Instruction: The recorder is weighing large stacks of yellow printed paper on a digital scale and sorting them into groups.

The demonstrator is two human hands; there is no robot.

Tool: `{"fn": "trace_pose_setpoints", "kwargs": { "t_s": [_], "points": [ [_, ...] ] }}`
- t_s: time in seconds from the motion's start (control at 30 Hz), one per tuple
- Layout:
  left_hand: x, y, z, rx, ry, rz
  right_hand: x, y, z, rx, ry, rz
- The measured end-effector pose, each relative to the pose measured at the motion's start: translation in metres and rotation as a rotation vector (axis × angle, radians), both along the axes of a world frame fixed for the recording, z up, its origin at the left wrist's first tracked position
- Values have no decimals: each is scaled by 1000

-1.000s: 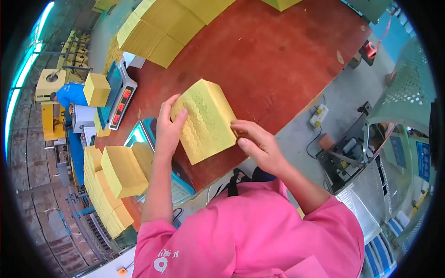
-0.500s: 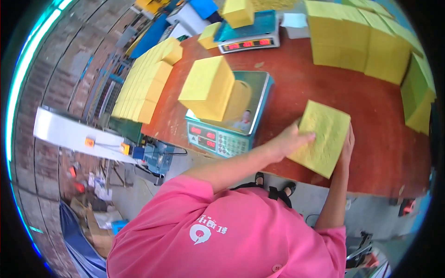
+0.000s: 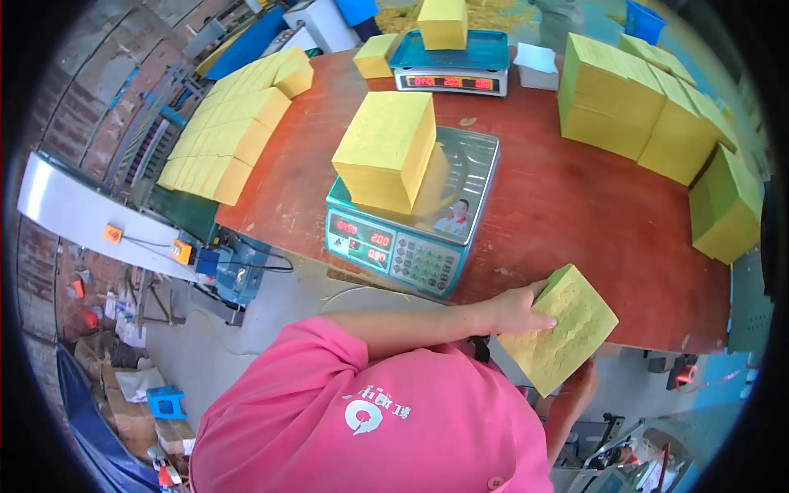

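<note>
Both my hands hold a thin stack of yellow sheets (image 3: 569,327) at the near edge of the red-brown table (image 3: 575,205). My left hand (image 3: 516,309) presses on the stack's left side from above. My right hand (image 3: 580,384) grips it from below, mostly hidden under the sheets. Left of the stack stands a teal weighing scale (image 3: 415,246) with a thick yellow stack (image 3: 386,152) on its steel pan.
A second scale (image 3: 448,72) at the table's far side carries another yellow block (image 3: 442,23). Tall yellow stacks (image 3: 637,103) line the right side, and a long row of them (image 3: 230,123) lies at the left. Cables and a blue machine (image 3: 234,267) sit below the table.
The view has swung round. The held stack now sits lower and further right, at the table's near edge, still in both hands. The scale and its load have not moved.
</note>
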State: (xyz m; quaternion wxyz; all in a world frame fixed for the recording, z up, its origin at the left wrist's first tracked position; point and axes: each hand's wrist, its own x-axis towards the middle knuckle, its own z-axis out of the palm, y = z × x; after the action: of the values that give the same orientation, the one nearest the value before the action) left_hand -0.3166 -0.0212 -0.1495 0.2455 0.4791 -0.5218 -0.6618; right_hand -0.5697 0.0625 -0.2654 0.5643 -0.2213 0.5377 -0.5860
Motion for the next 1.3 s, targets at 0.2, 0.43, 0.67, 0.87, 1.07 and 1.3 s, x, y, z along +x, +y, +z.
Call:
{"fn": "trace_pose_setpoints", "kwargs": {
  "t_s": [0.2,0.43,0.67,0.87,1.07,1.3],
  "points": [
    [7,-7,-9,54,74,-83,37,5,12,79,-321,173],
    [31,-11,-11,497,656,-51,48,-6,100,-81,-111,147],
    [52,-40,-57,-158,226,183,53,-80,158,50,631,373],
    [45,-44,-67,-274,224,170,53,-98,124,74,734,420],
    [56,-54,-42,113,480,234,28,-112,96,-32,709,417],
    [39,-35,-33,-368,183,144,73,-98,104,-101,569,430]
  ]
}}
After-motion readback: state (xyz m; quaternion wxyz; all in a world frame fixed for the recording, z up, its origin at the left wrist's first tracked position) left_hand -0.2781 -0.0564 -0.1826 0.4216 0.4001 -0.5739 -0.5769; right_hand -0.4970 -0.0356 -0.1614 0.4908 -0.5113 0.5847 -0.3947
